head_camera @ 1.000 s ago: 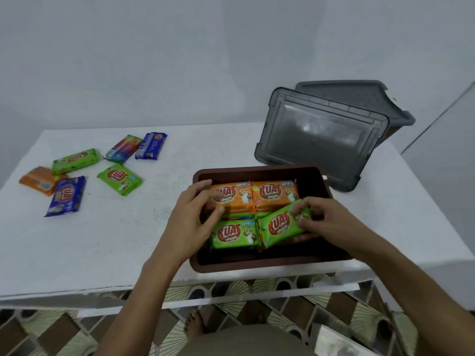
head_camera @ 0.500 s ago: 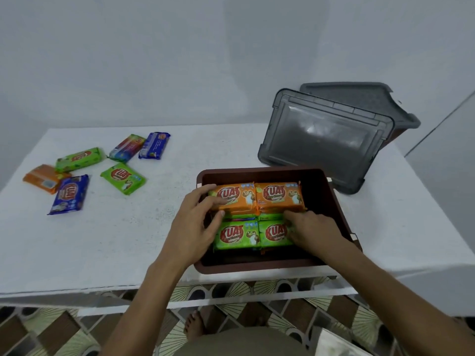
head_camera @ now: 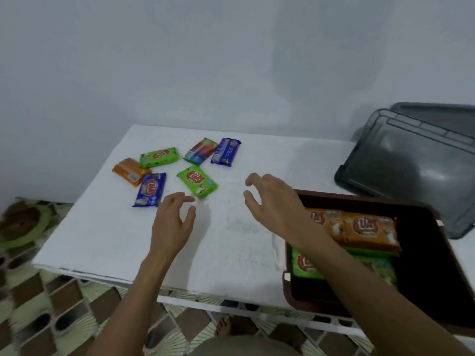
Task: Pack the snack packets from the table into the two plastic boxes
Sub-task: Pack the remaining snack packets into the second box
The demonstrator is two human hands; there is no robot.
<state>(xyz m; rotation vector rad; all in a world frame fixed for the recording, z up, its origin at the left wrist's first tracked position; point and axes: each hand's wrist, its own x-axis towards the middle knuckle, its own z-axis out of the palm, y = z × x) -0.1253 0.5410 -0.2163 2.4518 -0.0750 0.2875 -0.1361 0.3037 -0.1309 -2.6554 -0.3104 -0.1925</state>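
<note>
Several snack packets lie loose on the white table (head_camera: 108,240): a green one (head_camera: 197,181) nearest my hands, a blue one (head_camera: 150,190), an orange one (head_camera: 130,171), another green one (head_camera: 159,157), a multicoloured one (head_camera: 200,151) and a second blue one (head_camera: 226,152). The brown box (head_camera: 426,291) at the right holds orange packets (head_camera: 359,227) and green packets (head_camera: 305,264). My left hand (head_camera: 171,222) hovers over the table just below the near green packet, fingers loosely spread and empty. My right hand (head_camera: 275,204) is over the table left of the box, also empty.
A grey box (head_camera: 408,173) leans tilted behind the brown box, with another grey piece (head_camera: 442,116) behind it. The table's near edge runs just below my wrists. Patterned floor tiles and a foot (head_camera: 226,327) show under the table.
Both hands have left the brown box and moved left over the table toward the loose packets. The right hand let go of the green packet, which now lies in the box. My view swung left.
</note>
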